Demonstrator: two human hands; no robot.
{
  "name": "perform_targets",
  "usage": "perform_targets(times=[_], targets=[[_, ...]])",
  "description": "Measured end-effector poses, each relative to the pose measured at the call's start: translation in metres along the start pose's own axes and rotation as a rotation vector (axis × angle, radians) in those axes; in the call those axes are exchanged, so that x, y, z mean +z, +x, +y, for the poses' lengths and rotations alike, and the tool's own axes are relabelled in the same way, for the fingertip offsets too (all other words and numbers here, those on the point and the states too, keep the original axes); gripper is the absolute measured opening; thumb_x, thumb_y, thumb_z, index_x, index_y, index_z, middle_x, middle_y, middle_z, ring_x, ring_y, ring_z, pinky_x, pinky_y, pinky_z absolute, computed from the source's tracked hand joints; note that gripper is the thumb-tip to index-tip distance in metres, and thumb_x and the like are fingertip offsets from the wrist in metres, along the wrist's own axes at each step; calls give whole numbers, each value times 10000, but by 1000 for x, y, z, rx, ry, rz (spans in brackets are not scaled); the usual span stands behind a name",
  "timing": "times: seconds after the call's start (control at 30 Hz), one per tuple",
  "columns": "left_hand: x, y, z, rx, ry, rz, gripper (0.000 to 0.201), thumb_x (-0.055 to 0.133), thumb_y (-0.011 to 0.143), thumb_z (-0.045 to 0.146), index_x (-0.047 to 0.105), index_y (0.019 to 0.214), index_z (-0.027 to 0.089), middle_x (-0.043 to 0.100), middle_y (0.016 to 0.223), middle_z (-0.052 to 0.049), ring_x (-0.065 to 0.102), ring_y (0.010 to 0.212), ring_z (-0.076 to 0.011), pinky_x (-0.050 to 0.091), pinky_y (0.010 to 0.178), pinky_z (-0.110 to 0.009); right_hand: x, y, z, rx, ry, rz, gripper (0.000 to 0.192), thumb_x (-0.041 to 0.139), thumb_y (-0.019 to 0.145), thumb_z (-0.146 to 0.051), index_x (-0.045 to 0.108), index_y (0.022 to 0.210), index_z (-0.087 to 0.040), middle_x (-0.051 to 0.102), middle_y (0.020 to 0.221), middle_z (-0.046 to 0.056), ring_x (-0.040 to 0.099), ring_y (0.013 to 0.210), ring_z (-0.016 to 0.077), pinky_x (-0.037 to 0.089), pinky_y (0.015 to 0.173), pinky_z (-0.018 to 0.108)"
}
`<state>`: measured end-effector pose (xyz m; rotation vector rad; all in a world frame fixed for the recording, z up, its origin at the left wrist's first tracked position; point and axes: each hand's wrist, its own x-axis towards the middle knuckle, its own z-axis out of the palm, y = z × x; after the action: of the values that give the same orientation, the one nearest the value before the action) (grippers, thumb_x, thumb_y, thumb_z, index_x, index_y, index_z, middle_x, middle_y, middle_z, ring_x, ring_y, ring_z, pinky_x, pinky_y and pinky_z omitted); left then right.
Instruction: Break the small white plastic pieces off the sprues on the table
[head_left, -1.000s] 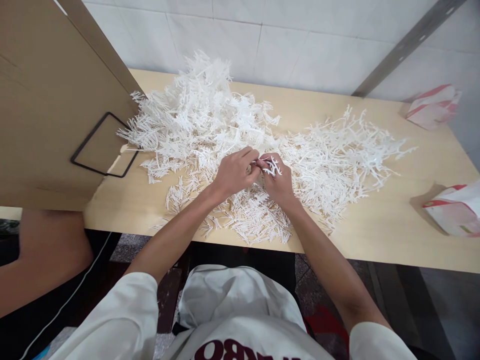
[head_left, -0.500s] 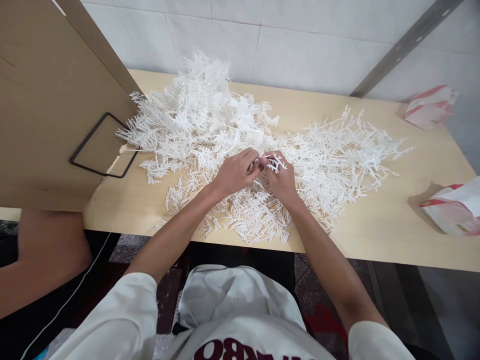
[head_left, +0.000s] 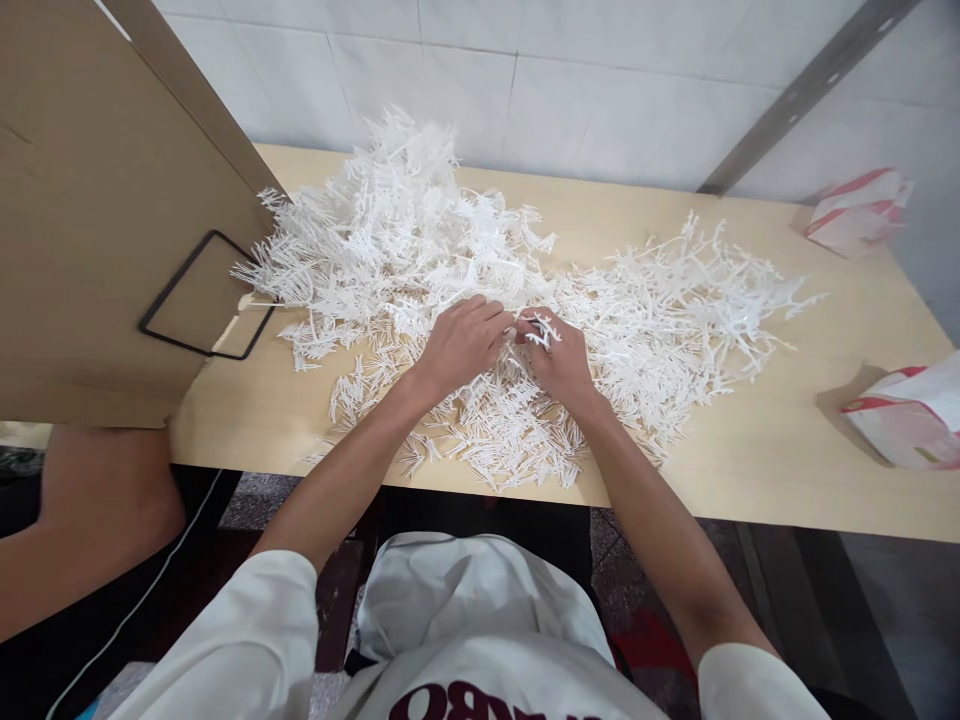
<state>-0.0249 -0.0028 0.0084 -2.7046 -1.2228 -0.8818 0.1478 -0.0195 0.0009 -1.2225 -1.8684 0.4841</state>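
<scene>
White branching plastic sprigs (head_left: 405,230) lie in a tall heap at the back left, and a flatter heap of white sprigs (head_left: 667,310) spreads to the right. My right hand (head_left: 561,362) is closed on a white plastic sprig (head_left: 541,328), whose forked tips stick out above the fingers. Close beside it, my left hand (head_left: 466,345) is closed with its fingertips near the right thumb. Whatever lies between the left fingers is hidden. Small loose pieces (head_left: 517,440) cover the table below both hands.
A cardboard box (head_left: 82,220) with a black rectangular frame (head_left: 142,320) on its side stands at the left. Two red-and-white paper packets (head_left: 859,215) sit on the right of the table (head_left: 765,450). Another person's bare limb (head_left: 105,500) shows at lower left. A tiled wall (head_left: 600,90) rises behind.
My left hand has shifted slightly left and turned so its back shows more. My right hand still holds the sprig, which has tilted a little to the left.
</scene>
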Motion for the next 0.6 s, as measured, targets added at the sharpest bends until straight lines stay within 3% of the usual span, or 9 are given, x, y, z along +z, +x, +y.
perform_targets(times=[0.13,0.27,0.47,0.6], targets=[[-5,3,5,-144,-138,24,150,446,875,203,595,869,192,626,887,-40,550,802,-158,425,670,-289,-1,3,-4,187,289,130,239,521,900,-463,568,915,-229,644,696,-13,587,635,118,492,659,291],[-8,6,7,-158,-426,4,238,470,915,355,575,1073,212,625,1093,-40,572,879,-131,467,732,-262,4,7,2,227,514,165,262,574,861,-495,547,923,-242,622,681,-21,621,667,132,527,679,312],[-4,7,7,-139,-528,3,323,464,927,488,607,897,200,624,832,-14,531,707,-103,431,679,-255,2,8,2,214,554,152,240,645,811,-465,576,914,-260,647,812,-25,609,679,103,516,641,275],[-3,6,9,-277,-669,49,282,474,925,464,584,1011,219,593,759,8,513,660,-94,405,616,-235,-4,9,-5,249,513,139,250,668,783,-473,580,850,-248,606,729,-51,549,615,81,480,611,254]])
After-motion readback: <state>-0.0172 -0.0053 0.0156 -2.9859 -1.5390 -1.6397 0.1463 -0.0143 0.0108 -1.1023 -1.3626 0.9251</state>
